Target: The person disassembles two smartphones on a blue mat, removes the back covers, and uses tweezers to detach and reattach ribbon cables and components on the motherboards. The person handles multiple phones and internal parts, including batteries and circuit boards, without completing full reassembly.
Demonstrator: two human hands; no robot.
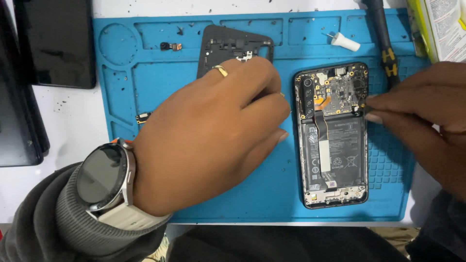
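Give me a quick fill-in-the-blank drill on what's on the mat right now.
1. The opened phone lies on a ____ mat.
2. The left hand wears a gold ____ on one finger.
3. The right hand has its fingers at the phone's ____ edge as the camera sees it.
4. A round ____ sits on the left wrist.

Missing words: blue; ring; right; watch

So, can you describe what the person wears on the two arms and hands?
The left hand has a gold ring on one finger. Its wrist carries a round dark-faced watch with a silver case and pale strap, above a grey ribbed sleeve. The right hand shows no jewellery; a dark cuff is barely visible.
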